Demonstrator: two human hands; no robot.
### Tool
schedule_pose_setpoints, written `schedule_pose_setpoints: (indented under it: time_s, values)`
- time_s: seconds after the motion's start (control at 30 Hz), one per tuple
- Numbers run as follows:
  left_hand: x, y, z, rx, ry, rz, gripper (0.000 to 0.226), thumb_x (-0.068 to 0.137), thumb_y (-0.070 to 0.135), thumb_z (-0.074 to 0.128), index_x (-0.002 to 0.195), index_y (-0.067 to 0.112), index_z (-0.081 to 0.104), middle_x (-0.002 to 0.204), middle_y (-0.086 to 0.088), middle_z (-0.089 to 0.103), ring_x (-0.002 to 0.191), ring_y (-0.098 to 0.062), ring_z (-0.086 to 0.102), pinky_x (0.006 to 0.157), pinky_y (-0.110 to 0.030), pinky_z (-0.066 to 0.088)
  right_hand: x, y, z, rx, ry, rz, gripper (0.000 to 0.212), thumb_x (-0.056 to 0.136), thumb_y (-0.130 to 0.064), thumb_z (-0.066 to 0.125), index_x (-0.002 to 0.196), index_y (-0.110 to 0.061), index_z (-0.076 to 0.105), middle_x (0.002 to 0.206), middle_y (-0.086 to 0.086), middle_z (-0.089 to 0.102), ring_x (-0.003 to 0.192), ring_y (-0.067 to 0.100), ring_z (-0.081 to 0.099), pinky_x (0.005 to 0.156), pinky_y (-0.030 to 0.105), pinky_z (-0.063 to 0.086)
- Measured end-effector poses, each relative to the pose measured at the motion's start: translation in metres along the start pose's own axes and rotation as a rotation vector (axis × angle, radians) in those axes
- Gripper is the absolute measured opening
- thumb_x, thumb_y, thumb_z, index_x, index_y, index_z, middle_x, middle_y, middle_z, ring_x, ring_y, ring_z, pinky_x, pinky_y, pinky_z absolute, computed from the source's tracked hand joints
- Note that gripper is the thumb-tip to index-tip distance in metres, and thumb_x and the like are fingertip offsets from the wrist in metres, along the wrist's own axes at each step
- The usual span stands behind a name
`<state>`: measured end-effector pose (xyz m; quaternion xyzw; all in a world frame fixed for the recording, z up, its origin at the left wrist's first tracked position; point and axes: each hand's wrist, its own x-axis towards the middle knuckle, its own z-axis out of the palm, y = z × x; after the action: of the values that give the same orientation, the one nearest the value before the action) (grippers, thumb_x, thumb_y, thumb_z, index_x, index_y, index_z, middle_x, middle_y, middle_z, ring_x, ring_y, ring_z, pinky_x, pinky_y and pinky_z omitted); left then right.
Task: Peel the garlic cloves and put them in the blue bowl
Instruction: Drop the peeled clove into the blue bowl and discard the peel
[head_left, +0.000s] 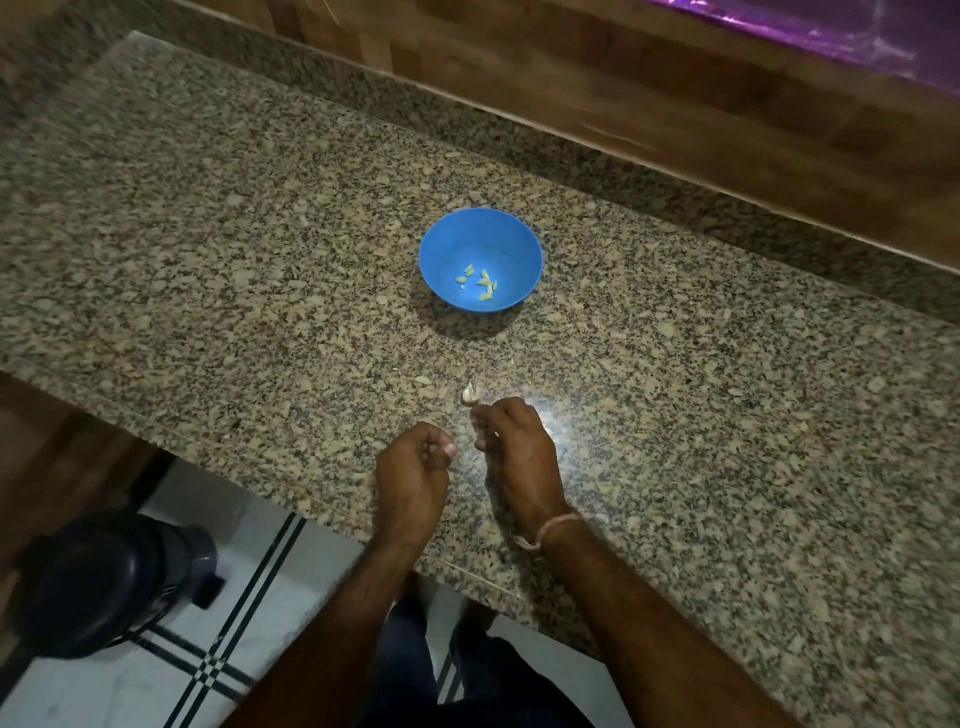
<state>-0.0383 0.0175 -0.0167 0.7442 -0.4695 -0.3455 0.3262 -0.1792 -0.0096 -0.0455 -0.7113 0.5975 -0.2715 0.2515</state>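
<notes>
The person is standing at a speckled granite tabletop (208, 234), with both hands hovering low over its near edge. The left hand (415, 467) is curling its fingers in, with the thumb lying against the forefinger; whether anything small is sitting in that pinch cannot be told. The right hand (514, 447), just beside it, is also curling its fingers downward, knuckles up. A pale speck is showing between its fingers, but it is too small to say whether the hand is holding something. A thread (556, 527) is circling the right wrist. An unpeeled garlic piece (469, 394) is lying on the tabletop just beyond the right hand's fingertips, very close to them, though contact cannot be judged. Farther back, well apart from both hands, a blue bowl (452, 239) is sitting upright on the tabletop, and several peeled cloves (480, 283) are lying loose in its bottom. A wooden wall (571, 62) is running behind the tabletop. Below the near edge, a tiled floor (249, 597) with dark stripes is showing, and a dark round object (104, 582) is standing on it at the left.
</notes>
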Motion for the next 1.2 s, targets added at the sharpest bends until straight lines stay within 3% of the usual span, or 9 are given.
schedule_pose_setpoints:
  time_s: [0.23,0.33,0.47,0.63,0.7,0.77,0.87,1.07,1.2]
  values:
    - [0.003,0.002,-0.001,0.001,-0.007,-0.029,0.015,0.093,0.007,0.073,0.082,0.018,0.070,0.075,0.010,0.067,0.070,0.005,0.057,0.058,-0.004,0.038,0.008,-0.007,0.001,-0.123,0.041,-0.062,0.010,0.092,-0.008,0.073,0.098,-0.016,0.073,0.099,-0.005,0.063,0.094,0.016,0.054,0.068,0.031,0.043]
    - [0.003,0.002,-0.001,0.009,-0.021,-0.036,0.016,0.093,0.009,0.073,0.082,0.020,0.069,0.076,0.012,0.067,0.071,0.004,0.058,0.056,-0.005,0.036,0.009,-0.009,0.002,-0.161,0.025,-0.047,0.010,0.093,-0.009,0.068,0.089,-0.018,0.066,0.091,-0.005,0.060,0.087,0.015,0.050,0.064,0.030,0.035]
    - [0.005,0.002,0.000,0.009,-0.034,-0.021,0.024,0.094,0.010,0.072,0.077,0.026,0.067,0.073,0.012,0.067,0.071,0.000,0.061,0.059,-0.019,0.040,0.011,-0.011,0.004,-0.276,-0.014,-0.060,0.016,0.088,-0.008,0.072,0.088,-0.019,0.061,0.087,-0.002,0.059,0.083,0.018,0.050,0.064,0.027,0.027]
    - [0.000,0.001,-0.004,-0.022,-0.021,-0.012,0.021,0.093,0.009,0.072,0.078,0.023,0.068,0.075,0.012,0.068,0.072,-0.005,0.063,0.061,-0.017,0.044,-0.007,-0.027,0.002,-0.323,-0.097,-0.039,0.016,0.086,-0.005,0.068,0.084,-0.018,0.059,0.086,0.002,0.062,0.082,0.023,0.054,0.063,0.031,0.028]
    - [-0.002,-0.005,-0.010,-0.031,-0.012,-0.029,0.018,0.094,0.013,0.072,0.079,0.024,0.068,0.076,0.013,0.070,0.075,-0.002,0.065,0.064,-0.020,0.048,-0.015,-0.035,0.005,-0.058,-0.134,0.182,0.019,0.087,-0.001,0.062,0.079,-0.018,0.059,0.083,0.000,0.065,0.083,0.022,0.059,0.062,0.038,0.042]
    - [-0.004,-0.011,-0.019,-0.056,0.012,-0.079,0.015,0.094,0.016,0.073,0.082,0.024,0.070,0.078,0.012,0.071,0.076,-0.006,0.067,0.065,-0.023,0.049,-0.015,-0.048,0.010,0.400,-0.127,0.475,0.020,0.091,0.000,0.065,0.077,-0.015,0.066,0.079,0.000,0.073,0.079,0.020,0.069,0.069,0.037,0.058]
    - [-0.007,-0.024,-0.040,-0.131,0.070,-0.132,0.012,0.092,0.013,0.075,0.085,0.023,0.072,0.080,0.009,0.073,0.079,-0.011,0.069,0.066,-0.022,0.049,-0.011,-0.078,0.022,0.973,-0.128,0.833,0.026,0.097,0.005,0.063,0.076,-0.009,0.069,0.068,0.010,0.064,0.067,0.023,0.061,0.066,0.033,0.053]
    - [-0.019,-0.058,-0.108,-0.219,0.201,-0.162,0.018,0.093,0.006,0.072,0.082,0.021,0.072,0.079,0.009,0.073,0.072,0.009,0.064,0.061,-0.004,0.044,-0.012,-0.144,0.046,1.170,-0.362,0.830,0.036,0.098,0.016,0.053,0.070,-0.005,0.060,0.058,0.009,0.055,0.055,0.021,0.055,0.056,0.024,0.050]
    - [-0.030,-0.104,-0.177,-0.303,0.292,-0.214,0.016,0.094,0.008,0.071,0.084,0.021,0.072,0.080,0.011,0.073,0.072,0.009,0.065,0.066,-0.009,0.047,-0.026,-0.199,0.110,1.116,-0.496,0.747,0.040,0.090,0.021,0.049,0.067,-0.008,0.065,0.064,0.012,0.060,0.067,0.024,0.052,0.077,0.033,0.050]
